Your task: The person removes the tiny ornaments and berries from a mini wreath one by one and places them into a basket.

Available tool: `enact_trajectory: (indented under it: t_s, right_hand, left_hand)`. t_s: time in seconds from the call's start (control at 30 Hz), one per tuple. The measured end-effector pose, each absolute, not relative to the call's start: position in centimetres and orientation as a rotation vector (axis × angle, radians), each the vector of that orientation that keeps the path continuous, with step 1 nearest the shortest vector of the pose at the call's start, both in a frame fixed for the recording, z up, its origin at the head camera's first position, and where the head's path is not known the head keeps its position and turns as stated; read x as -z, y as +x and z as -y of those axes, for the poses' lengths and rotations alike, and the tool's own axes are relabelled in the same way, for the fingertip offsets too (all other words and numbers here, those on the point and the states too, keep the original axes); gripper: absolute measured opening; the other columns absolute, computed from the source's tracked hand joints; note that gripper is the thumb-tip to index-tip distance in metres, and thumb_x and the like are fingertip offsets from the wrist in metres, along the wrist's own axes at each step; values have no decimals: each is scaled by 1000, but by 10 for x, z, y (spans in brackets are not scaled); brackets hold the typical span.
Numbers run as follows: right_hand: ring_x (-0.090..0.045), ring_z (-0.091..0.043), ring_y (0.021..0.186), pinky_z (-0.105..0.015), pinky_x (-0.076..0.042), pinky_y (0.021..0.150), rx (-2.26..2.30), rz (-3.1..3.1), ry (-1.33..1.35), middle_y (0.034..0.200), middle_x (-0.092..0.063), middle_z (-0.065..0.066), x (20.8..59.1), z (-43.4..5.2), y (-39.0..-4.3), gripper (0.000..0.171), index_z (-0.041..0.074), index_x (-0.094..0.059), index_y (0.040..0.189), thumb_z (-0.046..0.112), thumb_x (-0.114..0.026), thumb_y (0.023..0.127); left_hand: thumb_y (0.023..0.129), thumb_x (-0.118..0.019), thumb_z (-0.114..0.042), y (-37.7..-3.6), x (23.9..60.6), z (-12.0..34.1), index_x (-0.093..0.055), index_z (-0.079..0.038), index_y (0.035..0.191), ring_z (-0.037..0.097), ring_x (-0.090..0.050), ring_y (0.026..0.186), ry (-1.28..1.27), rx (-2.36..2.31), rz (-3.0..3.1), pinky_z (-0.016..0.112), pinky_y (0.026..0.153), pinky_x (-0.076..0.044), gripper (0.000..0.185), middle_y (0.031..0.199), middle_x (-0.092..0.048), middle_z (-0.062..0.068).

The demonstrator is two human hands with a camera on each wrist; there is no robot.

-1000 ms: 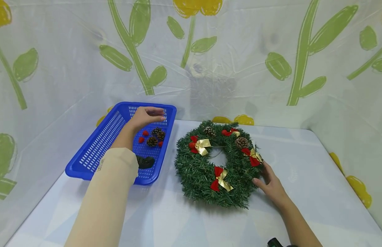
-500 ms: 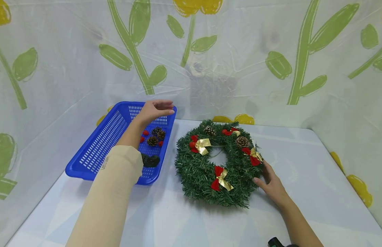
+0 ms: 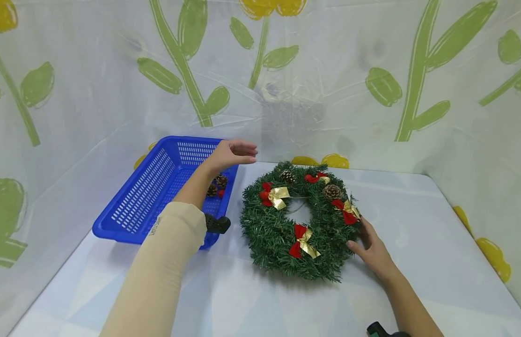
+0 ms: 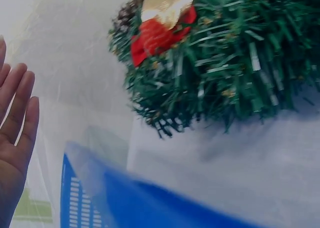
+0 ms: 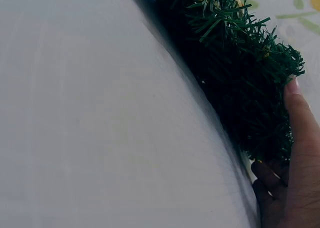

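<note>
Wreath (image 3: pixel 298 220) against right hand (image 3: pixel 371 250) fingers (image 3: pixel 354 246)

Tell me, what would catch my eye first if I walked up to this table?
Most likely the green wreath lying flat mid-table, dotted with red and gold bows and pine cones; the right hand rests against its right edge. To its left stands a bright blue basket holding a few pine cones, with the left hand open in the air above its near corner. Behind everything hangs a pale sheet printed with big green stems and yellow flowers.
</note>
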State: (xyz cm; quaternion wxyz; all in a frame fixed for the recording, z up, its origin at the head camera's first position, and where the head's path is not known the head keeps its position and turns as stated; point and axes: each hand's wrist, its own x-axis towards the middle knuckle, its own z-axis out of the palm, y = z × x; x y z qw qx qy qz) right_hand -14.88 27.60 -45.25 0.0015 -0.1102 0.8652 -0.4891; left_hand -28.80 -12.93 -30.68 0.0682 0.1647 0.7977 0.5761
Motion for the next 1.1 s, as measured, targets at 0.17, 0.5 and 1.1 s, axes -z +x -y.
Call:
enact_trajectory:
  t_s: [0.17, 0.5, 1.1]
  right_hand:
    - [-29, -56, 129, 3, -20, 90, 1552, -2714, -359, 142, -26, -40, 451, -276, -148, 79, -2, -6, 150, 10, -58, 93]
    - [-26, -57, 130, 4, -20, 88, 1566, -2691, -358, 144, -23, -40, 456, -277, -149, 79, -1, -5, 150, 11, -58, 93]
    - [-28, -55, 129, 0, -23, 92, 1563, -2699, -341, 143, -26, -38, 457, -276, -149, 78, 1, -7, 151, 11, -58, 93]
  left_hand:
    - [83, -72, -11, -285, 317, 121, -62, 0, 119, 23, -63, 105, 559, -1618, -2388, 37, 94, -49, 39, 116, -65, 16]
    - [80, -74, -7, -278, 334, 110, -59, 5, 119, 26, -62, 106, 668, -1457, -2323, 37, 92, -50, 44, 117, -63, 22]
    - [79, -74, -2, -276, 347, 95, -59, 0, 120, 25, -59, 108, 704, -1257, -2289, 34, 91, -50, 44, 118, -62, 15]
